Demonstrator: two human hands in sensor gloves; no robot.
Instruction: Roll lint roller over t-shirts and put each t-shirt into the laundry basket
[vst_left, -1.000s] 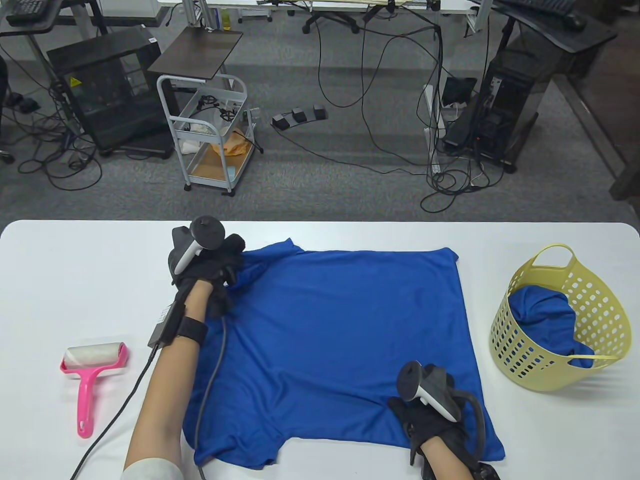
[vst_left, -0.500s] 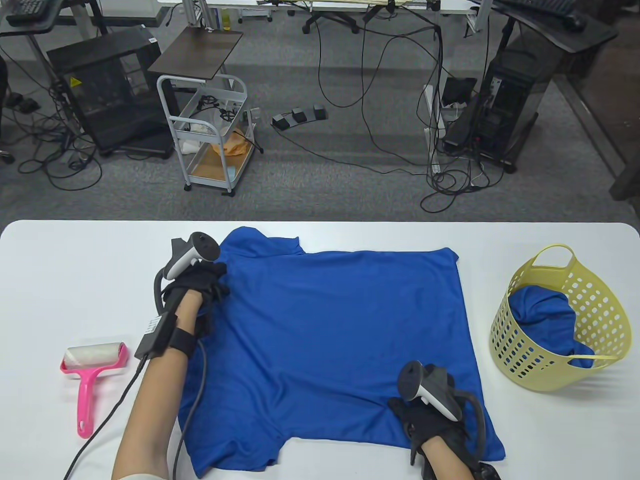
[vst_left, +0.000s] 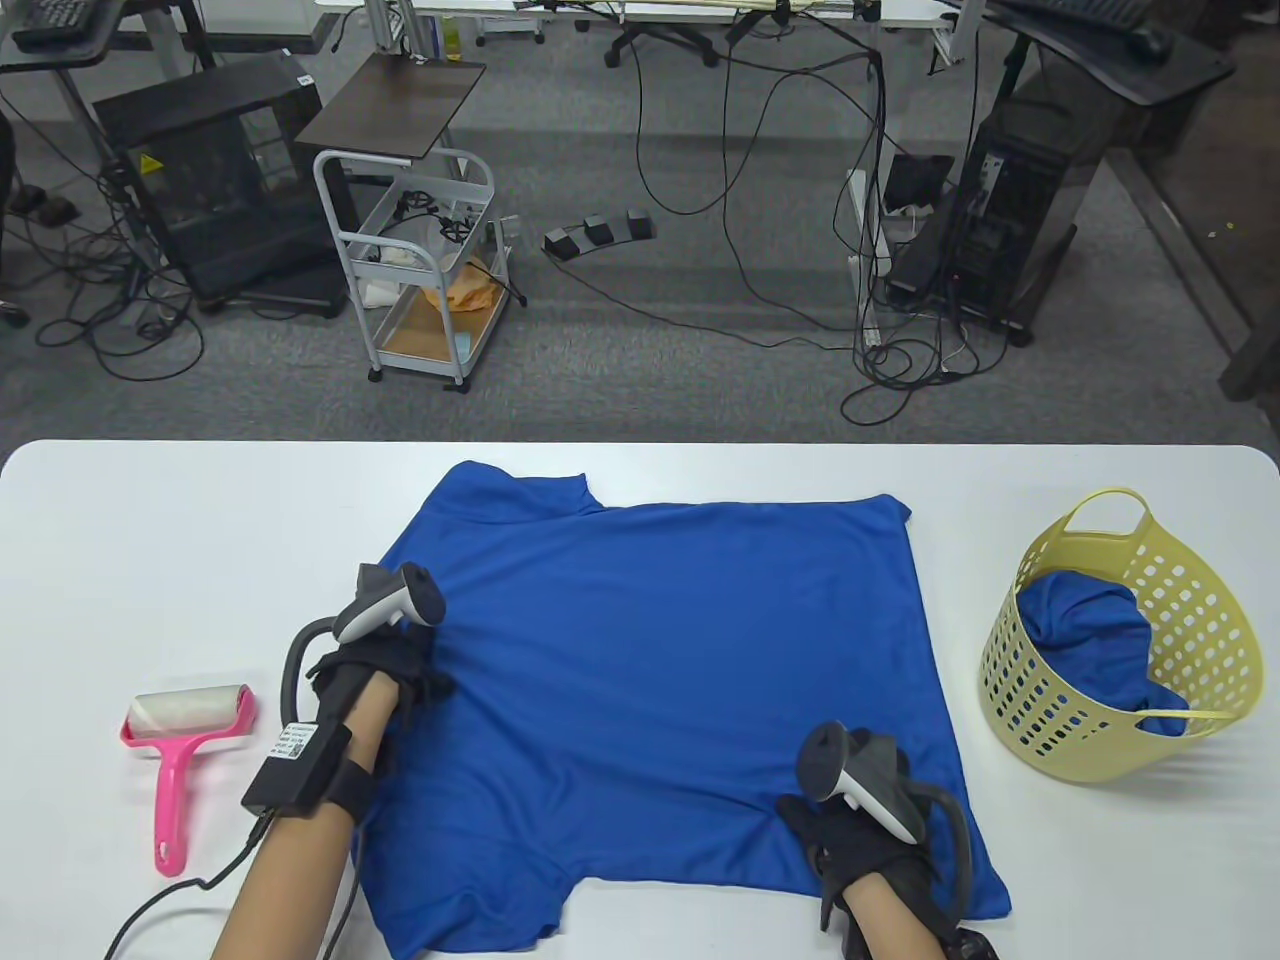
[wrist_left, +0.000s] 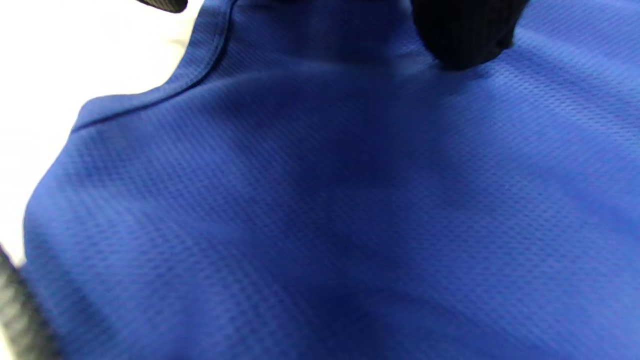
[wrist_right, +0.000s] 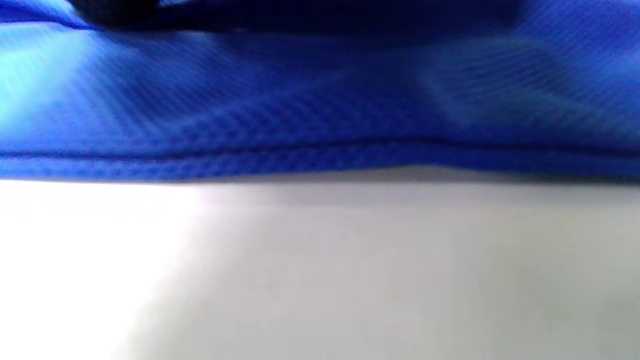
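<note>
A blue t-shirt (vst_left: 660, 660) lies spread flat on the white table (vst_left: 150, 520). My left hand (vst_left: 385, 665) is over the shirt's left edge, below the sleeve. In the left wrist view one black fingertip (wrist_left: 462, 35) touches the blue t-shirt (wrist_left: 320, 200), and the hand holds nothing. My right hand (vst_left: 840, 835) rests flat on the shirt's near right corner. The right wrist view shows the t-shirt's hem (wrist_right: 300, 155) lying on the table (wrist_right: 320, 275). The pink lint roller (vst_left: 188, 715) lies at the left, apart from both hands. At the right stands the yellow laundry basket (vst_left: 1060, 720).
Another blue t-shirt (vst_left: 1080, 620) is bunched inside the basket, partly hanging over its near rim. A grey cable (vst_left: 300, 650) loops from my left wrist across the table. The table's far edge runs just behind the shirt's collar.
My left hand let go of the far left sleeve, which now lies flat, and drew back toward me along the shirt's left edge. The right hand has stayed in place.
</note>
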